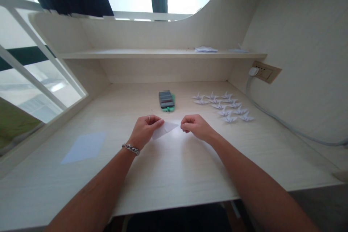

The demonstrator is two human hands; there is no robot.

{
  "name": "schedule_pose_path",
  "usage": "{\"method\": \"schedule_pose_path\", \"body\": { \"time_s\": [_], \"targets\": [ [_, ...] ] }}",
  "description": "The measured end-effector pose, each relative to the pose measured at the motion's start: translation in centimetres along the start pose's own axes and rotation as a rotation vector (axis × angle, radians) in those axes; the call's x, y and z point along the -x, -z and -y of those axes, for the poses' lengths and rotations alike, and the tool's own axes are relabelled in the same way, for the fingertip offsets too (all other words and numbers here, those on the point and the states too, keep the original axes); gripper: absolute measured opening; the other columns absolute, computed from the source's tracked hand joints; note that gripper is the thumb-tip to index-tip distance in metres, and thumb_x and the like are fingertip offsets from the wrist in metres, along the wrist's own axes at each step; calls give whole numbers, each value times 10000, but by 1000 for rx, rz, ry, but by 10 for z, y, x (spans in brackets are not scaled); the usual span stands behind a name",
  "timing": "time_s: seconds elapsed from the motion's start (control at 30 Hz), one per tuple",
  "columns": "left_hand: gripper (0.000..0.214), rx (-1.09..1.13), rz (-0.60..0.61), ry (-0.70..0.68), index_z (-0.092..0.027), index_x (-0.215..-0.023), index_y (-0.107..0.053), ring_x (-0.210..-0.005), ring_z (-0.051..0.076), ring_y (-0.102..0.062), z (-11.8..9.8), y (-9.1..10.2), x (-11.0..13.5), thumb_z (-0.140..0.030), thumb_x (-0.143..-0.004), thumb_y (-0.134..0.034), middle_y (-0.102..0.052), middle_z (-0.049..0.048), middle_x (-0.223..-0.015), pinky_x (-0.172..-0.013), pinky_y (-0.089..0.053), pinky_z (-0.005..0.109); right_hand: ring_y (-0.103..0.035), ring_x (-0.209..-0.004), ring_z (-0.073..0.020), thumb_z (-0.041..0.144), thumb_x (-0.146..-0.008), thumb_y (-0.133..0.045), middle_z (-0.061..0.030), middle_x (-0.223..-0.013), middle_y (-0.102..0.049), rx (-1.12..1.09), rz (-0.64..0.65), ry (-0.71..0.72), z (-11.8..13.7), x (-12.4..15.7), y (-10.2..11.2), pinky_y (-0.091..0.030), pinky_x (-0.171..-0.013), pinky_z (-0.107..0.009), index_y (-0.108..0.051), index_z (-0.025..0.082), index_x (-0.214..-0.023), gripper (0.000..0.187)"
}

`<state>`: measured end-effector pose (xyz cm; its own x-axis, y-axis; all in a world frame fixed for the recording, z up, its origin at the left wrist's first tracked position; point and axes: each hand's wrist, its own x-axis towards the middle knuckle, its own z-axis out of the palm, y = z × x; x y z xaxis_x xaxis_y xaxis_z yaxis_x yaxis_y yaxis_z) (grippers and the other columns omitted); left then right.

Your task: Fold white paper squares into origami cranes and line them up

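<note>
A folded white paper (166, 128) lies on the pale wooden desk (174, 174) between my two hands. My left hand (145, 129), with a ring and a chain bracelet at the wrist, has its fingers closed on the paper's left part. My right hand (196, 127) pinches the paper's right tip with curled fingers. Both hands rest low on the desk near its middle.
Several white paper cranes (223, 106) stand in rows at the right back of the desk. A phone in a green case (166, 101) lies behind my hands. A flat sheet of paper (85, 147) lies at the left. A cable (274, 116) runs from a wall socket (265, 71). Papers (206, 49) lie on the shelf.
</note>
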<state>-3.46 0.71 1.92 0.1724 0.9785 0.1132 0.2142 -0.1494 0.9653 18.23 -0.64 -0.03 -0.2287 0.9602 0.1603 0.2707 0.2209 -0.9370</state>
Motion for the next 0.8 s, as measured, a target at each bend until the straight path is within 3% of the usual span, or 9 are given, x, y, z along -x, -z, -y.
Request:
{"method": "schedule_pose_path", "body": {
  "time_s": [0.17, 0.37, 0.53, 0.67, 0.8],
  "targets": [
    [304, 85, -56, 14, -111, -688, -679, -538, 110, -508, 1, -3, 1, -404, -631, -738, -634, 20, -609, -508, -359, 225, -551, -569, -117, 334, -732, -621, -20, -676, -641, -198, -58, -47, 2, -2, -5, -428, -549, -244, -631, 154, -749, 181],
    [283, -36, 146, 7, -122, -705, -673, -545, 117, -506, 9, -13, 2, -405, -703, -669, -623, 12, -611, -515, -362, 229, -546, -553, -118, 344, -734, -643, -9, -590, -607, -140, -58, -41, 0, -1, -10, -430, -555, -248, -629, 145, -704, 201],
    [265, -200, 333, -8, -130, -731, -685, -536, 117, -492, 12, -17, 6, -383, -743, -608, -610, 5, -604, -496, -338, 221, -561, -563, -122, 306, -751, -628, -17, -603, -629, 32, 108, -33, -4, 1, -11, -413, -541, -238, -663, 143, -711, 172],
    [216, -247, 353, -56, -136, -689, -683, -541, 113, -485, 8, -16, 6, -324, -736, -589, -595, -7, -584, -511, -342, 219, -540, -531, -114, 333, -741, -636, -7, -563, -606, -21, 106, -41, -6, 0, -12, -408, -537, -241, -652, 140, -679, 203],
    [154, -150, 375, -40, -138, -631, -660, -536, 118, -512, 4, -8, 4, -245, -704, -578, -592, -5, -540, -552, -390, 232, -517, -500, -108, 378, -676, -696, -3, -538, -594, -175, 24, -115, -7, -4, 2, -401, -527, -251, -637, 140, -651, 247]
  ]
}}
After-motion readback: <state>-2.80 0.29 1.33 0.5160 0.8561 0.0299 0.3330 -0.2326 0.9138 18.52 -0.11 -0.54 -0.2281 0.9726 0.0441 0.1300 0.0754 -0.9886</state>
